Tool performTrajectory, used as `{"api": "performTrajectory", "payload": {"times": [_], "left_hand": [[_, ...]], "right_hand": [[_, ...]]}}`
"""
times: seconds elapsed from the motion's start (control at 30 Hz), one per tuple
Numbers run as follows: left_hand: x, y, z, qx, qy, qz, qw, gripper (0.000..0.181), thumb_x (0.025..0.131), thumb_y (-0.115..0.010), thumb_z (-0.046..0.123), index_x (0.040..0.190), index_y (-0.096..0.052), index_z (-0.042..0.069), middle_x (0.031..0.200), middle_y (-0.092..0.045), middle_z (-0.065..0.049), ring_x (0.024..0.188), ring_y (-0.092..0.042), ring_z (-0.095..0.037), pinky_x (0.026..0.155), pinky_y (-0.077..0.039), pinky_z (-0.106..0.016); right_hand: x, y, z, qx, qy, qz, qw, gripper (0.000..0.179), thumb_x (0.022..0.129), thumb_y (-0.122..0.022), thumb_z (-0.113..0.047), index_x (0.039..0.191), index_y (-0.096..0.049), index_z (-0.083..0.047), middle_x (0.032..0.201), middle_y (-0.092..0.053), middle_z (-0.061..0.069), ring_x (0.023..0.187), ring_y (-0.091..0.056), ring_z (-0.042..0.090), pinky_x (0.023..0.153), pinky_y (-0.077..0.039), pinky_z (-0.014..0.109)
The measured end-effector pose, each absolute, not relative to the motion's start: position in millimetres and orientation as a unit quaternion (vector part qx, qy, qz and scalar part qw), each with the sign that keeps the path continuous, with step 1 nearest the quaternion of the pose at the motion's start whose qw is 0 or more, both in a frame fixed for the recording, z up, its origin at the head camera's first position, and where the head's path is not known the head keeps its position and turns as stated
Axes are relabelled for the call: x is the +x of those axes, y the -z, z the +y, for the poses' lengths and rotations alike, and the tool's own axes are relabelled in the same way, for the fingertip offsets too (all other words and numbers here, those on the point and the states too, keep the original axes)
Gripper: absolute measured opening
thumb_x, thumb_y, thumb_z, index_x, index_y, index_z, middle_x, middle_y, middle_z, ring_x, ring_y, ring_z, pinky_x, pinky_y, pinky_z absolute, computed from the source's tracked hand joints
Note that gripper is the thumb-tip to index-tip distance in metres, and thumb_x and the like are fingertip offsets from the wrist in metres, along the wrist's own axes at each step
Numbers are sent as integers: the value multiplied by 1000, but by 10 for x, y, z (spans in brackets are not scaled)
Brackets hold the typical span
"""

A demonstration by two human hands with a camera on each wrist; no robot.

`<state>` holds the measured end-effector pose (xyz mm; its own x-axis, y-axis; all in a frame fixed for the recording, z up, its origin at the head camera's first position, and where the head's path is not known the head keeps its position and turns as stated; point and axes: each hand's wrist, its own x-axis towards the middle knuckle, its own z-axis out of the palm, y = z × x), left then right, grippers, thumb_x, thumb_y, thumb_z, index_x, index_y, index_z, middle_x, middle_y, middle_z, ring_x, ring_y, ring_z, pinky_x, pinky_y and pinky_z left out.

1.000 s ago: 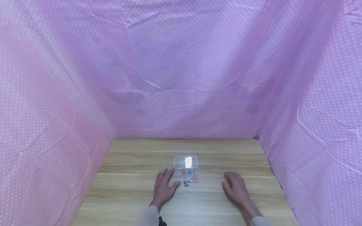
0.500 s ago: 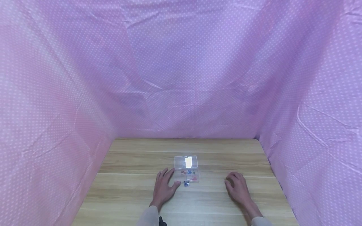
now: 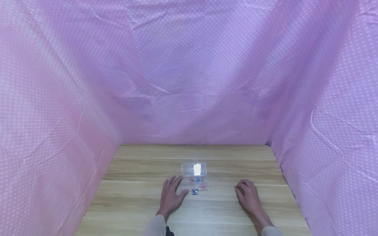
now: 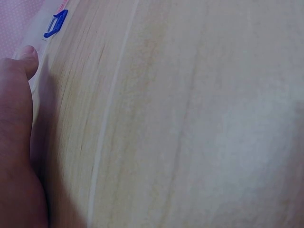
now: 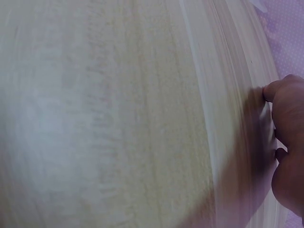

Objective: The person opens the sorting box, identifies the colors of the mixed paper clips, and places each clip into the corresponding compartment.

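A clear plastic box (image 3: 188, 186) stands on the table with its transparent lid (image 3: 189, 169) laid back. Red, blue and green paper clips (image 3: 198, 180) and pink ones (image 3: 202, 186) are in its compartments. A blue latch (image 4: 59, 23) sits at its front edge. My left hand (image 3: 172, 196) rests beside the box with fingers spread; index finger and thumb touch its left corners. Well to the right, my right hand (image 3: 248, 196) is low at the table, thumb and index finger brought together on a small yellowish thing, mostly hidden. In the right wrist view the fingers (image 5: 287, 109) are curled.
The light wood table (image 3: 141, 164) has its back edge against pink-purple dotted cloth (image 3: 192, 98), which also hangs at both sides. A bright reflection lies on the box lid.
My right hand's thumb and index finger have come together from a wider spread, covering the yellowish thing seen between them earlier. The left hand and the box have stayed in place.
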<state>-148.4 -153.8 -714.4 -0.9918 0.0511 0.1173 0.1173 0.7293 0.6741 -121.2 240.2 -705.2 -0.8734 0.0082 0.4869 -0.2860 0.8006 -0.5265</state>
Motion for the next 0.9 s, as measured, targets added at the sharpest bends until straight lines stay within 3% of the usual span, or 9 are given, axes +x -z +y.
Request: {"api": "performTrajectory", "payload": {"times": [0.4,0.6,0.77,0.9], "left_hand": [[-1488,7161,-1541,-50,367,-927,54,74,95,-84,56,160,-64,28,168,-62,-13,163,-47,-44,140,-28,-73],[-1488,7158,-1543,-52,374,-925,49,75,95,-85,56,160,-64,27,168,-62,-13,164,-47,-42,143,-26,-67],[-1479,7163,-1549,-51,375,-925,49,75,95,-85,58,160,-64,28,169,-61,-13,164,-46,-43,142,-27,-68],[-1477,7166,-1548,-49,373,-925,47,75,95,-83,60,161,-63,29,170,-59,-13,165,-45,-43,141,-28,-70]], "right_hand": [[-1215,7022,2376,66,-308,-920,231,19,82,-93,4,89,-82,-8,106,-76,13,107,-68,35,99,-50,54],[-1208,6963,2388,49,-320,-927,188,15,90,-88,1,91,-80,-11,104,-78,12,110,-70,36,101,-54,61],[-1209,6933,2419,25,-329,-934,140,7,99,-84,-6,98,-80,-12,106,-81,10,112,-72,33,104,-58,61],[-1204,6908,2413,24,-334,-932,136,3,102,-83,-11,100,-80,-10,106,-82,8,108,-75,30,102,-61,58]]}}
